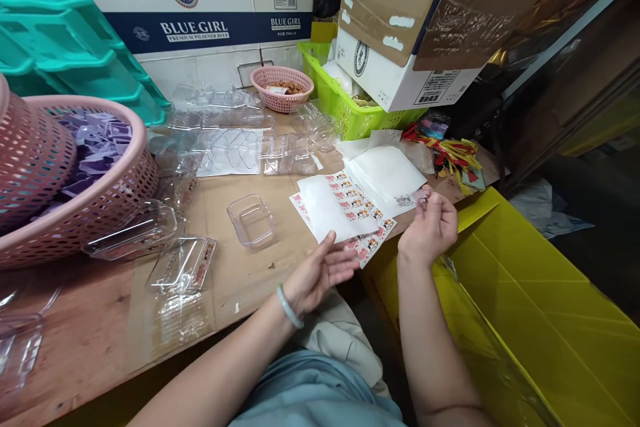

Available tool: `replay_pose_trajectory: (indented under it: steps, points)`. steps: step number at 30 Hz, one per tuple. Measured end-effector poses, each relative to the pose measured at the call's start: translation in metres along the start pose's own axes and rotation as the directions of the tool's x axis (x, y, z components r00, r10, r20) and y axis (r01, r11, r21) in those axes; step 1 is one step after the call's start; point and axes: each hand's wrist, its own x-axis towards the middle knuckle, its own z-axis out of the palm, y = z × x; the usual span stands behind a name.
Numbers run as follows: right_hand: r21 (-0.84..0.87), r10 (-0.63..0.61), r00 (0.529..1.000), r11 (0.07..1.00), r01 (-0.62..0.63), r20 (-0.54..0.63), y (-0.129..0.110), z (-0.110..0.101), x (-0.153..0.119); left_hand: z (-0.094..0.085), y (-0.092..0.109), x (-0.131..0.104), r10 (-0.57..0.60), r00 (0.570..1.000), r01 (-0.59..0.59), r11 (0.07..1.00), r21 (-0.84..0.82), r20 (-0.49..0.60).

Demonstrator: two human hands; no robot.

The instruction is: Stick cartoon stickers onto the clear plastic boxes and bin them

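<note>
Obs.: clear plastic box [251, 243] lies left of my open left hand [320, 275], apart from its thumb, and farther from my right hand [431, 223], whose fingertips pinch a small pinkish piece [423, 200], long axis indiscernible

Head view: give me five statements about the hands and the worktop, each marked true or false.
1. The left hand is open, with a bangle on its wrist. True.
2. The right hand is empty. False: it pinches a small piece.
3. The green crate has a cardboard box on it. True.
4. The small pink basket is right of the green crate. False: it is left.
5. The large pink basket holds purple pieces. True.
</note>
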Motion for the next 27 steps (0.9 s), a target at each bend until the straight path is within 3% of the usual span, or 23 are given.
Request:
replay_pose_trajectory:
  steps: [1, 2, 3, 5, 6, 7, 8, 9, 10, 11, 14, 15, 18, 19, 20, 21, 23, 24, 25, 26, 27]
  points:
    - [-0.077, -0.141, 0.986, 0.986, 0.147, 0.087, -0.007, 0.000, -0.009, -0.002, 0.000, -0.010, -0.067, 0.997, 0.067, 0.998, 0.019, 0.043]
    - [-0.141, -0.266, 0.936, 0.942, 0.303, 0.232, -0.011, 0.000, -0.022, -0.004, -0.001, -0.020, -0.090, 0.993, 0.088, 0.996, 0.029, 0.080]
    - [-0.170, -0.350, 0.839, 0.876, 0.450, 0.418, -0.014, -0.001, -0.038, -0.005, -0.001, -0.029, -0.062, 0.992, 0.059, 0.998, 0.030, 0.107]
    - [-0.101, -0.395, 0.552, 0.741, 0.664, 0.735, -0.015, -0.005, -0.071, -0.010, 0.001, -0.040, 0.124, 0.986, -0.125, 0.992, 0.005, 0.109]
    - [-0.042, -0.380, 0.416, 0.696, 0.717, 0.826, -0.013, -0.007, -0.086, -0.013, 0.002, -0.043, 0.239, 0.968, -0.239, 0.971, -0.007, 0.074]
    - [0.005, -0.356, 0.320, 0.674, 0.738, 0.878, -0.011, -0.007, -0.098, -0.018, 0.005, -0.045, 0.332, 0.943, -0.332, 0.943, -0.008, 0.028]
    - [0.034, -0.332, 0.260, 0.673, 0.739, 0.907, -0.010, -0.008, -0.107, -0.023, 0.008, -0.045, 0.395, 0.919, -0.395, 0.919, 0.001, -0.018]
    - [0.049, -0.312, 0.234, 0.687, 0.725, 0.921, -0.009, -0.007, -0.112, -0.029, 0.011, -0.045, 0.431, 0.900, -0.431, 0.902, 0.014, -0.059]
    - [0.048, -0.296, 0.239, 0.715, 0.698, 0.925, -0.010, -0.004, -0.115, -0.035, 0.014, -0.046, 0.452, 0.887, -0.451, 0.892, 0.026, -0.095]
    - [0.027, -0.273, 0.275, 0.755, 0.656, 0.922, -0.011, -0.001, -0.114, -0.040, 0.017, -0.047, 0.463, 0.878, -0.462, 0.886, 0.039, -0.123]
    - [-0.093, -0.100, 0.437, 0.912, 0.399, 0.894, -0.017, 0.011, -0.106, -0.052, 0.022, -0.052, 0.483, 0.865, -0.468, 0.874, 0.127, -0.138]
    - [-0.139, 0.006, 0.429, 0.950, 0.280, 0.903, -0.019, 0.016, -0.102, -0.054, 0.024, -0.054, 0.485, 0.868, -0.462, 0.868, 0.180, -0.111]
    - [-0.266, 0.261, 0.213, 0.964, -0.003, 0.942, -0.019, 0.029, -0.094, -0.056, 0.029, -0.061, 0.505, 0.863, -0.467, 0.787, 0.404, 0.013]
    - [-0.299, 0.306, 0.190, 0.952, -0.062, 0.933, -0.018, 0.032, -0.091, -0.058, 0.033, -0.062, 0.549, 0.835, -0.492, 0.721, 0.488, 0.029]
    - [-0.315, 0.335, 0.226, 0.941, -0.121, 0.915, -0.016, 0.034, -0.089, -0.060, 0.037, -0.064, 0.625, 0.780, -0.524, 0.632, 0.571, 0.025]
    - [-0.309, 0.356, 0.315, 0.932, -0.191, 0.880, -0.014, 0.036, -0.086, -0.064, 0.043, -0.064, 0.720, 0.694, -0.551, 0.521, 0.652, 0.011]
    - [-0.254, 0.399, 0.494, 0.907, -0.335, 0.773, -0.009, 0.039, -0.081, -0.075, 0.056, -0.063, 0.891, 0.454, -0.527, 0.273, 0.805, -0.005]
    - [-0.223, 0.424, 0.541, 0.890, -0.399, 0.726, -0.007, 0.040, -0.080, -0.082, 0.064, -0.060, 0.938, 0.348, -0.470, 0.160, 0.868, 0.016]
    - [-0.199, 0.451, 0.558, 0.869, -0.453, 0.697, -0.006, 0.042, -0.079, -0.089, 0.071, -0.056, 0.957, 0.284, -0.399, 0.066, 0.915, 0.055]
    - [-0.186, 0.475, 0.552, 0.847, -0.497, 0.685, -0.005, 0.044, -0.079, -0.096, 0.077, -0.051, 0.959, 0.267, -0.327, -0.003, 0.945, 0.096]
    - [-0.181, 0.491, 0.533, 0.829, -0.530, 0.689, -0.005, 0.046, -0.080, -0.102, 0.083, -0.046, 0.950, 0.285, -0.267, -0.051, 0.962, 0.130]
